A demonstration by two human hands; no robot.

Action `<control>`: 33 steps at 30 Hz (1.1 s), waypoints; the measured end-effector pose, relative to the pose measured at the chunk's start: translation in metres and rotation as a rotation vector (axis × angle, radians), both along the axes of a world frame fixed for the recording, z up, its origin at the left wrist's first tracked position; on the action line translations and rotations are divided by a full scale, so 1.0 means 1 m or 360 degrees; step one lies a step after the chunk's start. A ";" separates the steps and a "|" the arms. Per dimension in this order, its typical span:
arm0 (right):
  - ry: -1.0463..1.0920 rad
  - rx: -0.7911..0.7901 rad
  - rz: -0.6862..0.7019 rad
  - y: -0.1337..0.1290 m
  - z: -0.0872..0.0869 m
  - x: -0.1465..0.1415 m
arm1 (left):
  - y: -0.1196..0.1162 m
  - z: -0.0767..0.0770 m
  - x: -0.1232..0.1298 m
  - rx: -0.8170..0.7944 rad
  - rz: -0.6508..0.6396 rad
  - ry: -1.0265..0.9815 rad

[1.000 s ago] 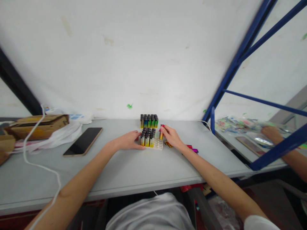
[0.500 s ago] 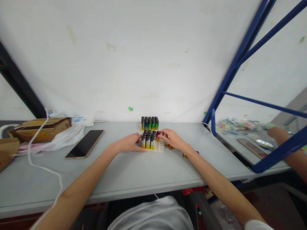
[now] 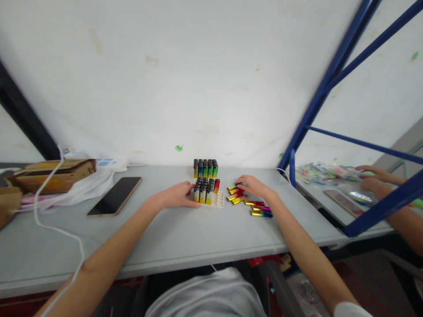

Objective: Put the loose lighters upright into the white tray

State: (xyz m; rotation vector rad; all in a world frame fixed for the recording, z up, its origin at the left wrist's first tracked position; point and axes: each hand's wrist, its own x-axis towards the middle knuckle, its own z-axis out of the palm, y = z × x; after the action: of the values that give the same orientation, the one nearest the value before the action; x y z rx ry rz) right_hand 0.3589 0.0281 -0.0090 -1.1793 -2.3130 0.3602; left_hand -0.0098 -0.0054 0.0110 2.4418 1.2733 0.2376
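Black glass fronts the phone [image 3: 114, 196] at the left of the grey worktop [image 3: 185, 237]. Rightward, the left hand [image 3: 178, 195] clasps the left end of a pale tray [image 3: 218, 201] between thumb and fingers. Upright lighters [image 3: 203, 192] fill its left part, a red lighter [image 3: 217, 186] beside them; another block of lighters [image 3: 205, 169] stands farther off. Right of the tray, the right hand [image 3: 253, 186] reaches over loose lighters [image 3: 240, 200]; I cannot tell whether it grips one.
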 end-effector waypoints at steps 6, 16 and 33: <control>0.0075 0.0031 -0.0008 -0.003 0.003 -0.004 | 0.000 0.000 0.000 0.0025 -0.0019 0.0031; 0.1057 -0.0169 -0.0281 -0.013 0.011 -0.034 | -0.003 0.004 0.003 0.0022 0.0017 0.0074; 0.1544 -0.0881 -0.0099 -0.042 0.004 -0.093 | 0.000 -0.001 0.000 0.0020 -0.0045 -0.0009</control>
State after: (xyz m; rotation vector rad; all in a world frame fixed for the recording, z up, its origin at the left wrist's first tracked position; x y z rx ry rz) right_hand 0.2656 -0.0139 -0.0053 -0.9675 -1.3460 1.2791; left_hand -0.0101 -0.0051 0.0098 2.4665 1.2375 0.2454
